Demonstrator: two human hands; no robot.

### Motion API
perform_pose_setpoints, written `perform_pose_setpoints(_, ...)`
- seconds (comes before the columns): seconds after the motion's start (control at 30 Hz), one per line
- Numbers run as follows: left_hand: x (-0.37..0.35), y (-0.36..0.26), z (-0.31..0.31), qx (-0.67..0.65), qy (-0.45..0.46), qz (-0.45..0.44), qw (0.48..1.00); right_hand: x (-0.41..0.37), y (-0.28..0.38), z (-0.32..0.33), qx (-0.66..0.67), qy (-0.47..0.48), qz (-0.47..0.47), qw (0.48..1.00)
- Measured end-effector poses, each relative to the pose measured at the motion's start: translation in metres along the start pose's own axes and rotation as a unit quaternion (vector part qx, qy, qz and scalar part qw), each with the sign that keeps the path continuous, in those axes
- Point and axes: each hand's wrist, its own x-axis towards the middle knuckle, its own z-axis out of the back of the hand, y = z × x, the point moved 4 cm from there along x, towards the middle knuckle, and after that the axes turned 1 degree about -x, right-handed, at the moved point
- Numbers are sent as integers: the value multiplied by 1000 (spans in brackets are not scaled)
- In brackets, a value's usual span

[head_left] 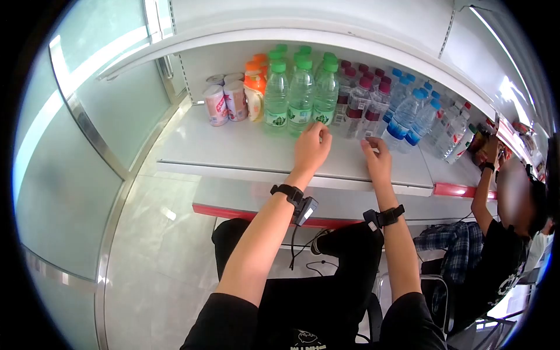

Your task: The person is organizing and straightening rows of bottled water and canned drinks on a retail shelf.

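My left hand (313, 146) is over the white shelf (233, 149), its curled fingers close in front of the green-capped bottles (300, 105). Whether the fingertips touch a bottle or hold anything is hard to tell. My right hand (377, 156) hovers above the shelf's front part, fingers bent, just in front of the dark-red-capped bottles (356, 111); nothing shows between its fingers. Blue-capped bottles (403, 118) stand right of those. Left of the green-capped bottles are an orange-capped bottle (254, 93) and pink-and-white cans (216, 106).
More clear bottles (452, 134) stand further right. An upper shelf (291, 32) overhangs the bottles. At the right a person (496, 256) in a black shirt reaches into the shelving. Frosted glass panels (76, 146) are at the left. A black cable (293, 245) hangs from my left wrist.
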Motion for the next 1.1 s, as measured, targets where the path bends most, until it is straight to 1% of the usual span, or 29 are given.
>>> perform_pose_setpoints(0.07,0,-4,8,10,-9,1,1000,1,-6,-3,47,9,10,999)
perform_pose_setpoints(0.1,-4,-10,10,-46,-57,-15,997,-3,-5,6,48,10,10,999)
perform_pose_setpoints(0.13,-2,-14,20,-93,-109,-36,989,-7,-5,9,53,14,-27,998)
perform_pose_setpoints(0.17,8,-11,32,-74,-117,-51,989,-2,-4,0,71,20,-58,996)
perform_pose_setpoints(0.23,8,-7,43,-17,-214,-87,973,1,-6,-3,97,14,-44,994)
perform_pose_setpoints(0.27,27,-4,65,44,-263,-68,961,1,-8,-4,103,14,-46,994)
perform_pose_setpoints(0.3,41,1,72,45,-263,-68,961,0,-9,0,100,11,-48,994)
perform_pose_setpoints(0.33,52,9,78,73,-260,-63,961,2,-9,0,103,13,-49,993)
perform_pose_setpoints(0.37,54,14,83,107,-254,-55,960,-1,-10,-2,97,17,-36,994)
perform_pose_setpoints(0.4,59,16,85,108,-254,-55,959,1,-7,0,87,14,-15,996)
perform_pose_setpoints(0.47,64,29,85,189,-121,10,974,-2,-5,-1,107,18,-37,993)
perform_pose_setpoints(0.5,67,35,81,189,-122,10,974,-2,-5,0,119,12,-57,991)
perform_pose_setpoints(0.53,67,43,83,163,-115,8,980,-2,-10,-3,122,20,-55,991)
perform_pose_setpoints(0.57,68,42,86,136,-110,5,985,-1,-11,-2,115,9,-42,992)
perform_pose_setpoints(0.6,68,40,89,139,-118,6,983,2,-11,-2,106,-4,-29,994)
perform_pose_setpoints(0.63,68,42,88,151,-87,32,984,2,-14,-1,107,1,-26,994)
perform_pose_setpoints(0.67,67,44,88,163,-54,58,983,-1,-5,2,110,7,-47,993)
perform_pose_setpoints(0.7,65,44,91,164,-56,60,983,-4,0,3,113,14,-69,991)
perform_pose_setpoints(0.73,64,43,93,166,-63,39,983,-4,-3,2,112,16,-70,991)
perform_pose_setpoints(0.77,63,40,95,167,-69,17,983,-3,-5,1,117,14,-60,991)
perform_pose_setpoints(0.8,61,40,98,167,-69,17,983,-2,-7,1,122,11,-49,991)
perform_pose_setpoints(0.87,55,38,108,178,-56,-9,982,0,-9,0,116,10,-45,992)
perform_pose_setpoints(0.9,54,38,114,180,-54,-10,982,-1,-10,0,110,8,-43,993)
perform_pose_setpoints(0.97,51,39,125,182,-25,50,982,0,-12,-1,100,6,-31,995)
perform_pose_setpoints(1.0,48,35,130,182,-24,50,982,0,-12,0,87,6,-17,996)
perform_pose_setpoints(1.1,41,31,145,180,-30,35,983,0,-13,-1,105,14,-30,994)
